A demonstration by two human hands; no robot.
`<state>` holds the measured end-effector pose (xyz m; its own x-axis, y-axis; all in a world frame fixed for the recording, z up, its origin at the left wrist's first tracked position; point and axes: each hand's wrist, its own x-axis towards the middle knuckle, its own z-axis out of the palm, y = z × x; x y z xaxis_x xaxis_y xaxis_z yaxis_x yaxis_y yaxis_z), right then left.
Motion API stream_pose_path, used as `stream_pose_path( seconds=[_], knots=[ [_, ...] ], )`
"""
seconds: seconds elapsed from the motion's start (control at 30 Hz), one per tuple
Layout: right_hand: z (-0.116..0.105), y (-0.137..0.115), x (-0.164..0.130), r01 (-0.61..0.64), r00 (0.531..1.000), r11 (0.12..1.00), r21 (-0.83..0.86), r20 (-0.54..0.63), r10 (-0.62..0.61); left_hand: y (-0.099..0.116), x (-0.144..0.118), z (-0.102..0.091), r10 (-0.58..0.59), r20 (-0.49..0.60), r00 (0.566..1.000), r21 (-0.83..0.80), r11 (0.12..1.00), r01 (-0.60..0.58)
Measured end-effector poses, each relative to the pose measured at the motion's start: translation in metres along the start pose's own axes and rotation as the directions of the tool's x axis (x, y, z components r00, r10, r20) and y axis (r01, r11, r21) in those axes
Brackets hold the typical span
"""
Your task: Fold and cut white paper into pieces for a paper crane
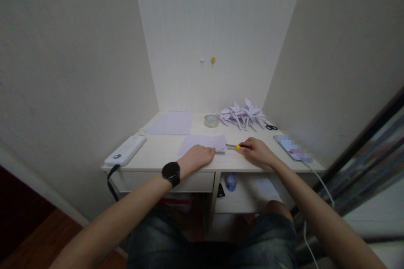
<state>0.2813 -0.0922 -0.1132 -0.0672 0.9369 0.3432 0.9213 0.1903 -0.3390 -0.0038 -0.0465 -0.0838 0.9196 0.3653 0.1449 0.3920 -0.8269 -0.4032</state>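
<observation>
White-topped counter (159,151) carries everything, walled in at the back and both sides. Largest item on it: flat sheets (170,122) at the back-left corner, seemingly parked there to stay clear of the middle. Next, a heap of folded paper pieces (243,114) toward the back-right corner, pointed ends sticking out, probably kept there out of the arms' way. Then the loose paper (197,141), left of centre near the front edge, right end slightly lifted; its spot within easy reach of both hands looks deliberate.

White device (125,151) sits at the front-left corner, strap hanging over the edge. Phone (290,148) lies along the right edge, cable running off, likely placed for the cord.

Left hand (198,156) rests on the paper's front part, fingers together and loosely curled, apparently to keep it from sliding; can't tell if the thumb pinches it. Right hand (257,150) is closed around the handle of a yellow-and-black cutter (237,146), near the front edge, grip low and sideways, so the blade points left, level with the paper. Tape roll (211,121) stands at back centre, scissors (271,127) by the right edge, both untouched.

Paper lies under and beyond the left hand, left of the right one; the blade tip reaches its right edge. Can't tell if it's between layers.
</observation>
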Motion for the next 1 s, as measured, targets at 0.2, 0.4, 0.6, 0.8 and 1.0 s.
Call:
stream_pose_path(
  seconds=[0.2,0.4,0.6,0.8,1.0],
  knots=[
    [-0.023,0.006,0.002,0.046,0.985,0.995,0.085,-0.168,-0.031,-0.025,-0.004,-0.017,-0.272,-0.234,0.933,-0.289,0.936,0.200],
    [-0.039,0.004,0.003,0.128,0.969,0.987,0.101,-0.226,-0.102,-0.053,-0.001,-0.036,-0.518,-0.292,0.804,-0.791,0.604,0.102],
    [-0.045,0.003,0.004,0.168,0.948,0.979,0.118,-0.290,-0.128,-0.070,-0.003,-0.044,-0.611,-0.190,0.768,-0.955,0.297,0.001],
    [-0.041,-0.009,0.008,0.217,0.929,0.974,0.062,-0.318,-0.187,-0.082,0.000,-0.026,-0.654,0.012,0.756,-0.987,-0.127,-0.094],
    [-0.021,-0.028,0.012,0.175,0.924,0.984,0.046,-0.352,-0.148,-0.072,0.015,0.000,-0.720,0.298,0.627,-0.923,-0.386,-0.005]
  ],
)
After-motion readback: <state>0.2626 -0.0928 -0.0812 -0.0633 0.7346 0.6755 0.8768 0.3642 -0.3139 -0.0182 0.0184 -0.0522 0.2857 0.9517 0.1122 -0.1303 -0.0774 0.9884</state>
